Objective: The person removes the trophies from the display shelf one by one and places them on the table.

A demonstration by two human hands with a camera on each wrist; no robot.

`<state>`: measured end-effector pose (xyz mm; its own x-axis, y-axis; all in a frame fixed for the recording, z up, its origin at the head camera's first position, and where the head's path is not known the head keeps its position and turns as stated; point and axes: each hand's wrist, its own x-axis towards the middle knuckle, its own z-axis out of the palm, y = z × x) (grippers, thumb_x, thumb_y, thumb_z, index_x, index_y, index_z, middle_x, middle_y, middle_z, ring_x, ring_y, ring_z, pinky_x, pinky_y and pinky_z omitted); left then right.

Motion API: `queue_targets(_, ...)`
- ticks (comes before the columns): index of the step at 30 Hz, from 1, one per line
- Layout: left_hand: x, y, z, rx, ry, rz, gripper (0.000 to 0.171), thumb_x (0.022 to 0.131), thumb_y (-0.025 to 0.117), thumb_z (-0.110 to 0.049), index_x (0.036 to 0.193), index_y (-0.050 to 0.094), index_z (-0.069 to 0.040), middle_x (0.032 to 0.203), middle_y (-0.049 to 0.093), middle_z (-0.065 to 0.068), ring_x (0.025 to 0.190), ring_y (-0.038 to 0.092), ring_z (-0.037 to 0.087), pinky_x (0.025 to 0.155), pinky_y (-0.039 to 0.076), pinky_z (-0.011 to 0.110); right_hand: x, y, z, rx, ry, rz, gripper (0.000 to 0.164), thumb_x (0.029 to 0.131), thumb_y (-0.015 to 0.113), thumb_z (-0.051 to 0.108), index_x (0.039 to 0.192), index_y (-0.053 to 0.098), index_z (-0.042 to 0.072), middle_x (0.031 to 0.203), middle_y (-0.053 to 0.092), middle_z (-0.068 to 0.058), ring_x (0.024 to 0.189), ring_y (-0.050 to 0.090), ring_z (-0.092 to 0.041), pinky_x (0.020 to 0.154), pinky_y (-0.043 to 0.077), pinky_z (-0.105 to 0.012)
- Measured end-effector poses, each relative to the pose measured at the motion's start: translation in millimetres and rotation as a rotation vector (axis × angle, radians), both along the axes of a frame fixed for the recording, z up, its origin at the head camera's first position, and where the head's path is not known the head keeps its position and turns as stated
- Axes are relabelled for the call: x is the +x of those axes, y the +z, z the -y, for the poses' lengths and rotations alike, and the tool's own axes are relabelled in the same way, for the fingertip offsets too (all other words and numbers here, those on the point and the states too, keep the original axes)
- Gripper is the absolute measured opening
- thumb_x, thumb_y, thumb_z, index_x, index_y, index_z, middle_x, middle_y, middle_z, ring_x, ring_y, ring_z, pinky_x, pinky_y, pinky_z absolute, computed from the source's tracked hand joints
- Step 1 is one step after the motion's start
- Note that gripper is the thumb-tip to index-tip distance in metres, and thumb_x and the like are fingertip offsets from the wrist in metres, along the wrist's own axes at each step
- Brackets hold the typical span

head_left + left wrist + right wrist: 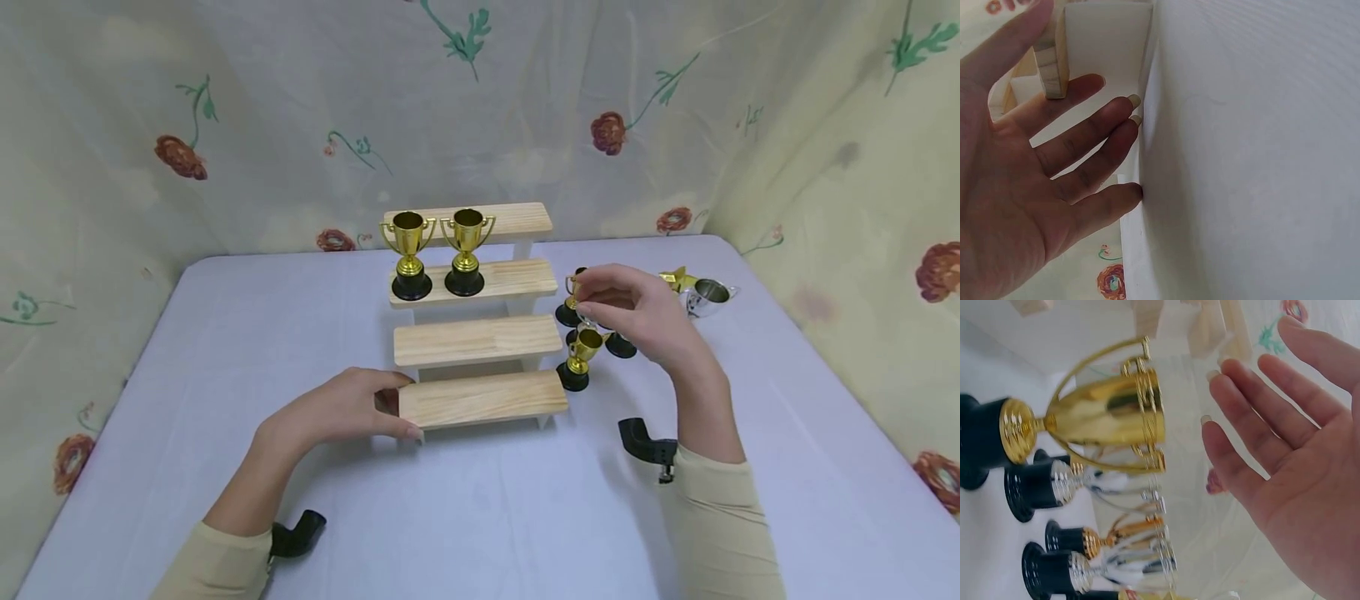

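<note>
A four-step wooden display stand (483, 400) with white supports stands mid-table. My left hand (337, 410) grips the left end of its lowest step, thumb at the front corner and fingers behind; the left wrist view shows the board's end between thumb and index finger. Two gold trophies (467, 242) with black bases stand upright on the second step from the top, toward the left. Over a cluster of small trophies right of the stand hovers my right hand (637, 312), fingers loosely bent and holding nothing. In the right wrist view the nearest gold trophy (1110, 415) is just beyond its fingertips.
Silver trophies (1135, 569) and an orange-gold one (1129, 531) stand in the cluster, partly hidden by my right hand in the head view. Farther right are a silver cup (707, 297) and a gold star-shaped piece (678, 279). Flowered cloth (480, 125) hangs behind the white table (480, 525).
</note>
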<state>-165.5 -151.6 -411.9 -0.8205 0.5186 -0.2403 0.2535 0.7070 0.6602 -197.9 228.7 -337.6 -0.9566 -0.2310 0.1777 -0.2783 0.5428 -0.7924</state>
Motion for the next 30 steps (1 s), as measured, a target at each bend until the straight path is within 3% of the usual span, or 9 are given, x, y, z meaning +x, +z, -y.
queue_targets(8,1.3,1.5,0,0.0,0.005,0.009,0.052,0.074,0.081,-0.056,0.112,0.065,-0.025,0.09,0.067,-0.008,0.084,0.059,0.013,0.075,0.047,0.032,-1.5,1.2,16,-0.047,0.018,-0.05,0.033,0.093,0.07,0.02,0.125,0.065,0.014,0.112,0.069,-0.01,0.096,0.066,-0.007,0.081,0.051,-0.02)
queue_targets(17,-1.3,0.4,-1,0.012,-0.002,0.021,0.052,0.073,0.082,-0.056,0.112,0.066,-0.025,0.09,0.067,-0.007,0.084,0.059,0.013,0.075,0.047,0.032,-5.4,0.5,36,-0.168,0.02,-0.19,0.033,0.091,0.071,0.013,0.122,0.066,0.004,0.105,0.07,-0.011,0.091,0.066,-0.007,0.082,0.05,-0.019)
queue_targets(24,-0.5,1.0,0,0.025,-0.002,0.022,0.052,0.073,0.082,-0.055,0.112,0.066,-0.025,0.09,0.067,-0.008,0.084,0.059,0.013,0.075,0.047,0.032,-10.0,-2.0,55,-0.23,0.017,-0.236,0.032,0.091,0.071,0.012,0.123,0.066,0.009,0.103,0.07,-0.013,0.093,0.066,-0.008,0.086,0.05,-0.021)
queue_targets(30,-0.2,-0.3,1,0.04,-0.006,0.012,0.049,0.074,0.082,-0.054,0.11,0.066,-0.025,0.089,0.067,-0.009,0.084,0.059,0.012,0.076,0.047,0.032,-12.5,-2.6,62,-0.285,-0.015,-0.272,0.028,0.092,0.071,0.014,0.12,0.068,0.01,0.099,0.07,-0.002,0.092,0.066,-0.009,0.084,0.049,-0.021)
